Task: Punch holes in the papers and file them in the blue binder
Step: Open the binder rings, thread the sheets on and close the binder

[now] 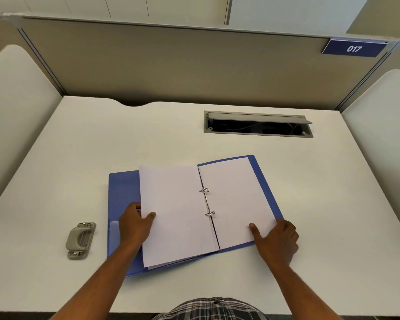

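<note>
Plaid shirt [214, 308], white desk [79, 158] (cable hatch [258, 124]), beige partition [171, 65]

hands [134, 225] on open blue binder [123, 188]

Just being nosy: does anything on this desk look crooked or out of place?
Slightly. The blue binder lies open at an angle to the desk edge, and the left stack of papers overhangs its lower edge. The hole punch sits apart, unused. Nothing looks spilled or damaged.

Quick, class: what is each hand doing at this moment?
Left hand: closed on the white paper stack's left edge.
Right hand: open, resting on the right-hand white sheet, gripping nothing.
</note>
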### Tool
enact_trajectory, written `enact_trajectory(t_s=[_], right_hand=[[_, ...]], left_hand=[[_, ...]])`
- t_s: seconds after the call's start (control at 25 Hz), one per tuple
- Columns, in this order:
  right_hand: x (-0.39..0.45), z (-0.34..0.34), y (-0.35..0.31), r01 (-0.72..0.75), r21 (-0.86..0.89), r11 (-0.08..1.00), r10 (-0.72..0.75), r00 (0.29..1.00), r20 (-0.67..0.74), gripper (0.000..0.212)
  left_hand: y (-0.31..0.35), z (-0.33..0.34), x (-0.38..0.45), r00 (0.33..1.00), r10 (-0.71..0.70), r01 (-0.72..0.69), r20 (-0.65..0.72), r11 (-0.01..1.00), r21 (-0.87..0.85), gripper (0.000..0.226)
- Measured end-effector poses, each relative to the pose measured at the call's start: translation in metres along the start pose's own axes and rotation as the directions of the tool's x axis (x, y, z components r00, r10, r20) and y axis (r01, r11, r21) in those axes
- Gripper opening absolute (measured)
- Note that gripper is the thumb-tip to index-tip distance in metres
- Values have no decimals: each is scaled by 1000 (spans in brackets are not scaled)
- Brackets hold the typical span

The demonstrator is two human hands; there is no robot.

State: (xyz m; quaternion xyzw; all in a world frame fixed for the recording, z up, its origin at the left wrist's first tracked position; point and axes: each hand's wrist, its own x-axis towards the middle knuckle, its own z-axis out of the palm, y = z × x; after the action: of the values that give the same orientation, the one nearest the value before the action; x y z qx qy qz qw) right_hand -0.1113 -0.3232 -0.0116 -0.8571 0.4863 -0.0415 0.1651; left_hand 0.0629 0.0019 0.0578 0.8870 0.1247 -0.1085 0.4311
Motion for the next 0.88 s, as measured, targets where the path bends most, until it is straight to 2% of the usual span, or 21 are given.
enact_trajectory(t_s=[0.08,0.16,0.28,0.44,0.56,0.64,0.72,0.8,0.88], right_hand=[[4,1,3,0,-64,998,1,1000,18,103],[8,2,3,13,-97,995,-10,1000,29,107],[11,1,1,29,-144,989,-22,998,56,102],[12,1,-7,35,-94,995,-26,994,102,88],[8,0,-13,-36,128,991,18,990,137,71],[3,-7,-19,-98,358,929,59,991,119,60],[-4,-21,-27,-102,516,851,93,995,43,42],[-14,-37,-34,-1,589,808,55,996,-74,24],[-25,-48,-42,197,592,782,-96,975,-198,9]], left_hand=[[-8,1,1,1000,11,-11,-14,1000,2,35],[-13,2,1,1000,15,-15,-20,1000,3,38],[-17,4,1,999,12,-12,-30,1000,-5,51],[-20,9,-1,998,25,-25,-64,1000,-5,69],[-20,10,-2,997,40,-39,-68,999,11,73],[-18,10,-2,994,64,-61,-88,998,29,73],[-12,11,-5,988,115,-111,-104,993,41,68],[4,15,-11,980,186,-185,-65,983,14,50],[28,23,-20,975,219,-216,47,974,-69,27]])
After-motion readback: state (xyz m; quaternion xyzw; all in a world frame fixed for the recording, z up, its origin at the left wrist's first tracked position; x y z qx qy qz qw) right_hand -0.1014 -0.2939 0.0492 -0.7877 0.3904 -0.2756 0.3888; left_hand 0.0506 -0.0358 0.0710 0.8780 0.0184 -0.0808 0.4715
